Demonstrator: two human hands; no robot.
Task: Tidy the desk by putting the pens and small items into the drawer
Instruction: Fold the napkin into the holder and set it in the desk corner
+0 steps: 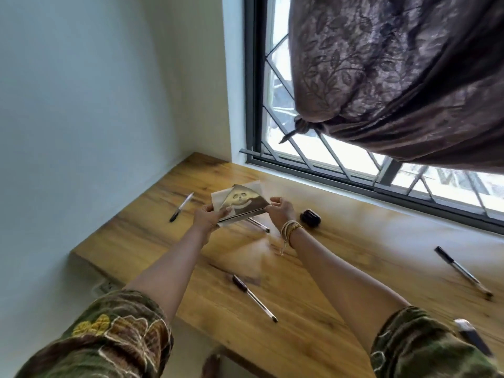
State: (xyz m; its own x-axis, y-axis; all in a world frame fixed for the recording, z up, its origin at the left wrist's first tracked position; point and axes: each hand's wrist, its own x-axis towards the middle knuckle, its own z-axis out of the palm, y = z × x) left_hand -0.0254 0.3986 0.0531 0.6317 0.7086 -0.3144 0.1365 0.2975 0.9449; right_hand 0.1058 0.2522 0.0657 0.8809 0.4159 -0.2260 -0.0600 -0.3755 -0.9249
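My left hand (pixel 207 217) and my right hand (pixel 281 209) together hold a folded metallic sheet with an embossed face (pixel 242 203), backed by white paper, a little above the wooden desk (pixel 313 268). Each hand pinches one end. Several pens lie on the desk: one at the far left (pixel 181 206), one partly hidden under the sheet (pixel 259 225), one in front between my arms (pixel 254 301), one at the right (pixel 463 271). A small black case (pixel 310 218) rests just right of my right hand. No drawer shows.
A window with a metal grille (pixel 341 165) runs along the desk's far edge, and a knotted brown curtain (pixel 395 77) hangs above it. A white wall bounds the desk's left. A dark object with a white tip (pixel 471 336) lies near my right sleeve.
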